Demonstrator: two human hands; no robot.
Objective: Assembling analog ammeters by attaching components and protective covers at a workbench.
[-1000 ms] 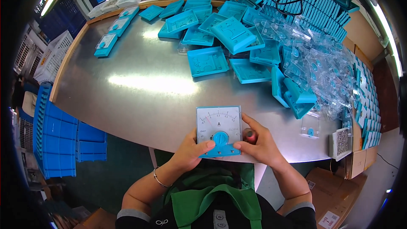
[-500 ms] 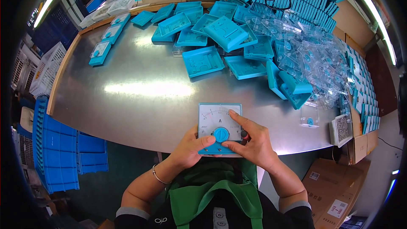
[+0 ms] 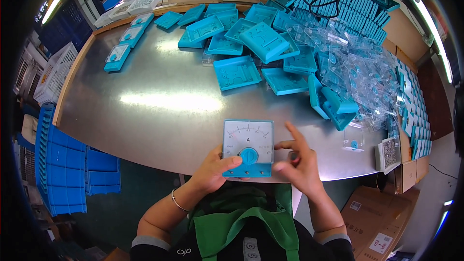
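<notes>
My left hand (image 3: 211, 171) grips the meter (image 3: 248, 140) at the bench (image 3: 164, 130) edge, room ahead. Right hand (image 3: 302, 166): index out, can't tell grip.

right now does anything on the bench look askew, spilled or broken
Nothing looks spilled or broken, the held meter included. One teal housing, left of the clear covers, looks askew, tilted steeply beside its neighbours, while the open housing farther left lies nearly flat.

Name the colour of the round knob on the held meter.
The round knob is turquoise blue, seen best in the head view.
</notes>
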